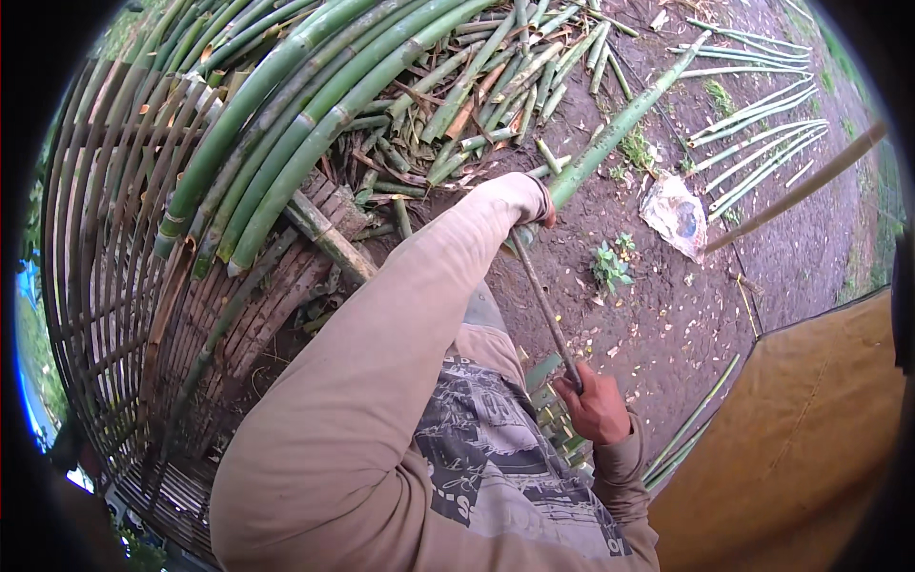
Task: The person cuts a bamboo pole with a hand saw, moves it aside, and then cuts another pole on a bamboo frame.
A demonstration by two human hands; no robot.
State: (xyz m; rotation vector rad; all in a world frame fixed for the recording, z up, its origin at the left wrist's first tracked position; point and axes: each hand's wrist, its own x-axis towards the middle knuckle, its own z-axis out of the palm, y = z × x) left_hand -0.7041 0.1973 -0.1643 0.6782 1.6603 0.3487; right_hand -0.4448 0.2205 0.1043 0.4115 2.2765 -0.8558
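Observation:
A long green bamboo pole (pixel 610 143) slants from the far right down to the middle, where its near end passes by my left cuff. My left hand (pixel 548 210) closes on this pole; the sleeve covers most of its fingers. In my right hand (pixel 600 408), the fist wraps the grip of a long-bladed knife (pixel 545 305), seen nearly edge-on. The thin dark blade points up and away from the fist, its far end close beneath my left hand and the pole. Whether blade and bamboo touch is hard to make out.
Thick green bamboo poles (pixel 315 133) lean over a curved slatted bamboo frame (pixel 95 286) at left. Cut bamboo pieces (pixel 496 86) are heaped behind. Split strips (pixel 762 133) lie on the dirt at far right, near a whitish sack (pixel 675 214). A brown tarp (pixel 791 429) hangs at lower right.

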